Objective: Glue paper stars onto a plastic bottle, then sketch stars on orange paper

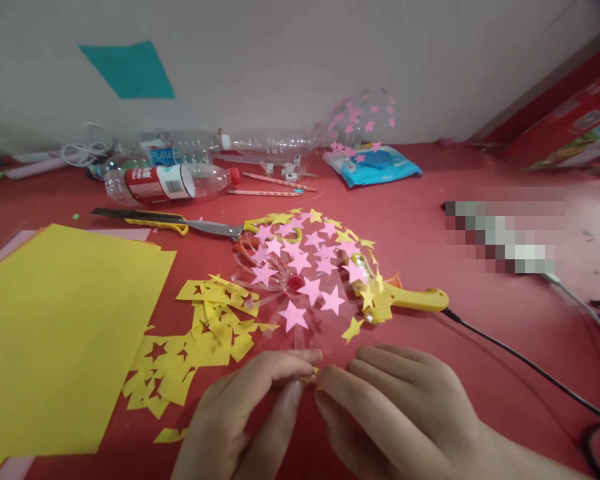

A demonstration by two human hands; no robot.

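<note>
The left hand (245, 407) has its thumb and index finger drawn nearly together, the tips at a small yellow bit (310, 379); the right hand (405, 400) meets it from the other side, index finger and thumb pinched close on its edge, the other fingers curled in. The fingers cover most of that bit, so I can't make out its shape. It sits just at the near edge of a clear plastic flower (295, 285), red at the centre, its splayed strips dotted with pink and yellow stars. A glue gun (415, 299) lies right beside the flower, trailing a black cord. Of the writing, I can read only "PURE" on a blue label (164, 156) at the back; the red-capped bottle (210, 179) has a red label with a barcode, its lettering too blurred to read. The table (430, 233) is red, with yellow paper (65, 347) stacked on the left and star-punched scraps (210, 327) beside it. Scissors (220, 229) lie beyond the scraps. Against the grey wall (260, 53) hangs a teal sheet (130, 69), and a blue pack (380, 170) rests near its foot.
</note>
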